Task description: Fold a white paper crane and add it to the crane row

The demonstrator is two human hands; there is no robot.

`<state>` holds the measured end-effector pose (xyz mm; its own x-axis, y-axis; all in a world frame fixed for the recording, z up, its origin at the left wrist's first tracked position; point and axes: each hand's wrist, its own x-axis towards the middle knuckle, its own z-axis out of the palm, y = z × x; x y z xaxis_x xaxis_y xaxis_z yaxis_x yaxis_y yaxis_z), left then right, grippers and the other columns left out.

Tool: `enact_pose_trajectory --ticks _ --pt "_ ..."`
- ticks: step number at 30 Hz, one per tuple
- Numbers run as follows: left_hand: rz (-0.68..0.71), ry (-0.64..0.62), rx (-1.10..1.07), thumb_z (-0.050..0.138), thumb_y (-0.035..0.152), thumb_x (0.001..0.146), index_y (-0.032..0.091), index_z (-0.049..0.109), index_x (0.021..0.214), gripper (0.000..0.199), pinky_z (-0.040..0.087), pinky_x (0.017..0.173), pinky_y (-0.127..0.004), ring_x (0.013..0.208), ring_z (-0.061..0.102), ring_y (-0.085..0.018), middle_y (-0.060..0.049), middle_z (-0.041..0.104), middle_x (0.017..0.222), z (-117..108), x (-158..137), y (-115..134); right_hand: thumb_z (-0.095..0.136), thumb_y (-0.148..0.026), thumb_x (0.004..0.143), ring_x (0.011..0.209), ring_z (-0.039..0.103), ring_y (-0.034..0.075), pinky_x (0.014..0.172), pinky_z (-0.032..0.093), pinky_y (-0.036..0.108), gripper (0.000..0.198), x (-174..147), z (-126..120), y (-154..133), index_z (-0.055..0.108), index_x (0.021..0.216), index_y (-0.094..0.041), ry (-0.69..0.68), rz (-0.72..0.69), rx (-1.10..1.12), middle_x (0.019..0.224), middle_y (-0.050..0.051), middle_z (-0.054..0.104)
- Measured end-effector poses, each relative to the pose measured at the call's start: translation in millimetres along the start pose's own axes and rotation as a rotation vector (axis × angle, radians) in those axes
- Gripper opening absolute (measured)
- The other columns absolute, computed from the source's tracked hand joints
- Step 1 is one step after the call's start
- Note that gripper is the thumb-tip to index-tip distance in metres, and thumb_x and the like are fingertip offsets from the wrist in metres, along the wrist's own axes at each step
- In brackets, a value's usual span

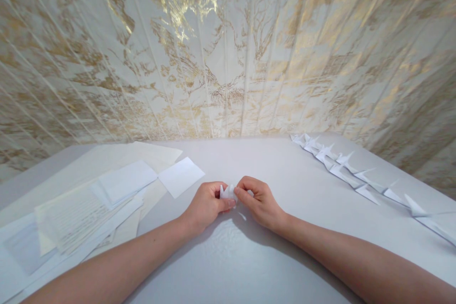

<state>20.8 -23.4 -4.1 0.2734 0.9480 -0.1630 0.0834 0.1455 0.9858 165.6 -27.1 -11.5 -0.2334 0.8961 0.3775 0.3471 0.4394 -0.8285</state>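
Between my hands, above the middle of the table, is a small piece of folded white paper [227, 192] with a pointed tip sticking up. My left hand [205, 204] pinches it from the left, thumb in front and fingers behind. From the right, my right hand [259, 199] grips the paper's other edge between thumb and curled index finger. The fingers cover much of the paper, so its full shape is hidden.
Folded white paper cranes [337, 168] stand in rows along the right side of the white table [245, 156]. At left lie loose sheets, some with writing [81, 218], a stack of white squares [128, 180] and one white square [181, 176]. Gold-patterned curtain [228, 57] hangs behind.
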Motion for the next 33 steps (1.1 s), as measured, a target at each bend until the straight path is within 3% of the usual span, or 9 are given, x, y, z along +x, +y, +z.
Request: enact_pose_trajectory --ticks 5,10,14,20,25,33 --pt "-0.022 -0.008 -0.035 0.065 0.02 0.052 0.014 0.053 0.051 0.013 0.031 0.045 -0.021 0.042 0.041 -0.007 0.004 0.048 0.043 -0.1 0.4 -0.5 0.038 -0.042 0.084 0.05 0.038 0.01 0.05 0.032 0.023 0.04 0.3 -0.5 2.9 0.041 0.052 -0.018 0.0 0.075 0.088 0.052 -0.003 0.039" --pt "-0.012 0.013 -0.06 0.067 0.023 0.054 0.013 0.055 0.055 0.016 0.034 0.047 -0.021 0.042 0.043 -0.007 0.004 0.05 0.044 -1.4 0.4 0.8 0.044 -0.052 0.08 0.057 0.045 0.011 0.057 0.038 0.024 0.037 0.3 -2.5 1.8 0.048 0.067 -0.017 -0.015 0.104 0.275 0.06 -0.001 0.047" --pt "0.013 0.002 -0.085 0.07 0.021 0.053 0.013 0.052 0.057 0.02 0.037 0.049 -0.021 0.045 0.046 -0.007 0.005 0.052 0.046 -0.4 0.2 0.6 0.063 -0.046 0.068 0.055 0.043 0.01 0.054 0.035 0.023 0.032 -1.3 1.5 1.9 0.048 0.074 -0.017 -0.067 0.15 0.293 0.06 -0.004 0.047" --pt "0.001 0.014 -0.153 0.07 0.013 0.052 0.018 0.048 0.086 0.041 0.04 0.049 -0.019 0.046 0.052 -0.009 0.01 0.052 0.046 -1.3 -1.7 2.4 0.056 -0.044 0.073 0.054 0.038 0.009 0.052 0.032 0.023 0.029 -1.5 3.7 7.8 0.047 0.067 -0.017 -0.021 0.178 0.276 0.059 -0.005 0.042" --pt "-0.038 0.036 -0.206 0.071 0.019 0.054 0.018 0.045 0.088 0.043 0.043 0.052 -0.021 0.051 0.059 -0.012 0.004 0.061 0.055 -5.2 0.8 3.6 0.046 -0.049 0.078 0.056 0.041 0.01 0.055 0.034 0.024 0.035 0.7 0.5 6.8 0.047 0.064 -0.017 -0.03 0.201 0.297 0.058 -0.003 0.045" --pt "-0.024 0.002 -0.213 0.07 0.018 0.057 0.018 0.044 0.092 0.044 0.044 0.056 -0.022 0.052 0.059 -0.011 0.005 0.061 0.055 -5.9 3.0 0.6 0.06 -0.035 0.067 0.052 0.041 0.009 0.051 0.032 0.023 0.021 1.8 2.3 9.3 0.048 0.064 -0.017 -0.063 0.25 0.311 0.056 -0.004 0.048"
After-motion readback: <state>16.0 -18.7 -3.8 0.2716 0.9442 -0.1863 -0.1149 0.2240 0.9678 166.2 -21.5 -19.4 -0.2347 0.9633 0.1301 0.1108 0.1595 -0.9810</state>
